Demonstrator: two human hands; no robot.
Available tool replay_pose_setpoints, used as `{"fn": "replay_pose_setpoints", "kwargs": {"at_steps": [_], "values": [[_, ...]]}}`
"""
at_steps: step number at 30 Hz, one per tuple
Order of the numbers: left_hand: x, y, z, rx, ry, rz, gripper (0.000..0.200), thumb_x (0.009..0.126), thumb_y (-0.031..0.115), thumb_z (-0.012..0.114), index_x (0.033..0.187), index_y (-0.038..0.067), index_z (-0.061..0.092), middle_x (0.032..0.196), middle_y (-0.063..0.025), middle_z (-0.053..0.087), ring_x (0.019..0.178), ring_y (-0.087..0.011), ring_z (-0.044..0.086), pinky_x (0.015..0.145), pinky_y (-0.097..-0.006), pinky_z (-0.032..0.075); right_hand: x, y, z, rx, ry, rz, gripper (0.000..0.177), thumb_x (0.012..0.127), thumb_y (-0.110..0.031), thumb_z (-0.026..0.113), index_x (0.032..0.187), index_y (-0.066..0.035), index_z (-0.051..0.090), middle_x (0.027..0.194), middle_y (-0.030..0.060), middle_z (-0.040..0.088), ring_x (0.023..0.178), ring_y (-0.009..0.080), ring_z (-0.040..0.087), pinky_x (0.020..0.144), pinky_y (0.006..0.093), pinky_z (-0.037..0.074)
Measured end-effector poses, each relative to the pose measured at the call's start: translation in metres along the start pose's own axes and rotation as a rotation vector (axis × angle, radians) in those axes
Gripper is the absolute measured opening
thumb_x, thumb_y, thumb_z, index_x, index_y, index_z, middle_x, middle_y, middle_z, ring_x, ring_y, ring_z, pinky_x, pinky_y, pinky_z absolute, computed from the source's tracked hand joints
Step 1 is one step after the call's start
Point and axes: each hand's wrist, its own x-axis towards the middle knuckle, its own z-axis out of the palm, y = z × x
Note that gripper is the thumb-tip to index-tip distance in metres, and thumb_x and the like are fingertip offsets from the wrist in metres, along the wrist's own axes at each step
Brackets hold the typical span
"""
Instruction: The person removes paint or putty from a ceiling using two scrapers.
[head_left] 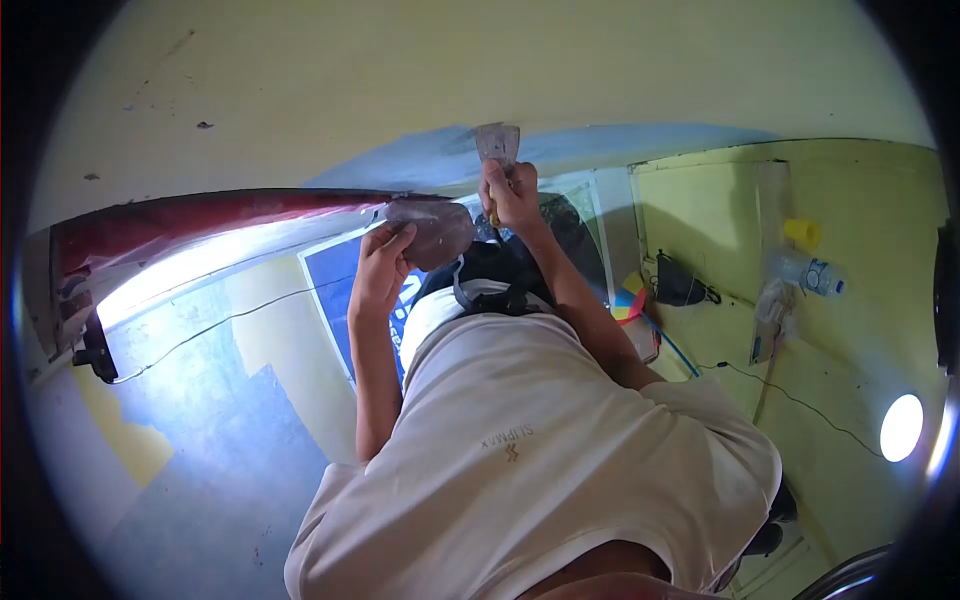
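My left hand (385, 268) grips the edge of a flat, brownish-grey plate (432, 236) with rounded corners, its thumb lying on top. To its right, my right hand (512, 196) is closed around a putty knife (498, 143). The knife's wide, greyish blade points up in the view, and its tip lies against or very near the pale painted surface (420, 70), by a bluish patch (400, 160). A bit of yellow handle shows under the fingers. The plate and the knife are apart.
A bright light strip (200, 262) with a dark red edge runs along the left. A blue poster (335, 290) is behind my left forearm. At right are a black bag (680, 282), a plastic bottle (812, 274), a yellow cup-like object (802, 233), a cable and a round lamp (902, 428).
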Motion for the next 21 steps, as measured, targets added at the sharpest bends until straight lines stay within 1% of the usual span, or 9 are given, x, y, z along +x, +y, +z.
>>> {"fn": "replay_pose_setpoints", "kwargs": {"at_steps": [2,4,6,9,10,14,16,18,21], "values": [[0.002,-0.002,-0.003,0.002,-0.01,0.029,0.023,0.095,0.008,0.056,0.113,-0.006,0.058,0.107,-0.0143,0.067,0.096,-0.0216,0.067,0.082,-0.0345,0.056,0.001,0.019,-0.011,-0.032,0.013,0.041,0.046,0.101,-0.032,0.051,0.064,-0.004,0.053,0.045,0.0001,0.046,0.038,0.0088,0.043,0.039,0.0272,0.032],[0.002,0.001,-0.002,0.017,0.028,0.028,0.022,0.096,0.007,0.053,0.112,-0.008,0.058,0.105,-0.016,0.067,0.093,-0.0234,0.069,0.08,-0.0361,0.057,0.006,0.007,-0.006,-0.039,-0.027,-0.03,0.046,0.101,-0.032,0.051,0.063,-0.005,0.052,0.045,0.0,0.046,0.038,0.0085,0.043,0.039,0.0265,0.032],[0.004,-0.002,-0.001,0.004,0.014,0.021,0.022,0.096,0.007,0.054,0.112,-0.007,0.058,0.106,-0.0153,0.067,0.095,-0.0222,0.068,0.081,-0.0352,0.057,0.007,-0.003,-0.003,-0.023,-0.046,-0.032,0.046,0.1,-0.032,0.051,0.064,-0.005,0.052,0.045,-0.0001,0.045,0.037,0.0078,0.043,0.038,0.0253,0.032],[0.007,0.001,-0.006,0.018,-0.04,0.008,0.023,0.096,0.008,0.055,0.114,-0.005,0.058,0.108,-0.0144,0.067,0.099,-0.0213,0.066,0.084,-0.035,0.055,-0.002,0.005,-0.008,-0.04,0.002,0.053,0.047,0.1,-0.034,0.051,0.063,-0.005,0.052,0.045,-0.0002,0.046,0.038,0.0082,0.045,0.038,0.0255,0.033],[0.008,0.003,-0.007,0.023,-0.036,0.011,0.022,0.096,0.007,0.055,0.113,-0.006,0.058,0.106,-0.0144,0.067,0.097,-0.0212,0.067,0.083,-0.0346,0.056,-0.001,0.005,-0.007,-0.044,0.01,0.078,0.048,0.1,-0.035,0.051,0.063,-0.005,0.052,0.046,-0.0003,0.046,0.038,0.0083,0.045,0.038,0.0256,0.034],[0.004,-0.001,-0.005,0.014,-0.024,0.017,0.019,0.096,0.007,0.054,0.109,-0.006,0.06,0.103,-0.0139,0.068,0.091,-0.0201,0.068,0.077,-0.0327,0.056,0.005,0.0,-0.002,0.026,-0.036,-0.039,0.047,0.1,-0.034,0.052,0.063,-0.005,0.052,0.046,0.0002,0.047,0.036,0.009,0.046,0.037,0.0261,0.035],[0.009,0.004,0.0,0.011,-0.047,0.05,0.018,0.096,0.007,0.054,0.108,-0.005,0.06,0.102,-0.0133,0.068,0.089,-0.0193,0.068,0.075,-0.0316,0.056,0.007,0.004,-0.005,-0.054,0.01,0.029,0.047,0.1,-0.033,0.052,0.064,-0.004,0.053,0.046,0.0004,0.047,0.037,0.0095,0.047,0.037,0.0266,0.036],[0.013,0.003,-0.006,0.048,-0.032,0.029,0.019,0.097,0.008,0.054,0.109,-0.005,0.06,0.102,-0.0131,0.068,0.09,-0.0197,0.068,0.077,-0.033,0.056,0.001,0.0,-0.008,-0.123,0.01,0.043,0.046,0.1,-0.033,0.052,0.064,-0.004,0.053,0.046,0.0007,0.048,0.038,0.0099,0.048,0.037,0.027,0.037],[0.016,0.0,-0.009,0.045,-0.068,0.043,0.02,0.097,0.009,0.054,0.109,-0.005,0.06,0.102,-0.0137,0.068,0.089,-0.0201,0.068,0.076,-0.0348,0.056,0.006,0.002,-0.007,-0.019,-0.03,0.007,0.043,0.1,-0.029,0.053,0.064,-0.004,0.054,0.046,0.0003,0.048,0.038,0.0095,0.048,0.037,0.026,0.037]]}}
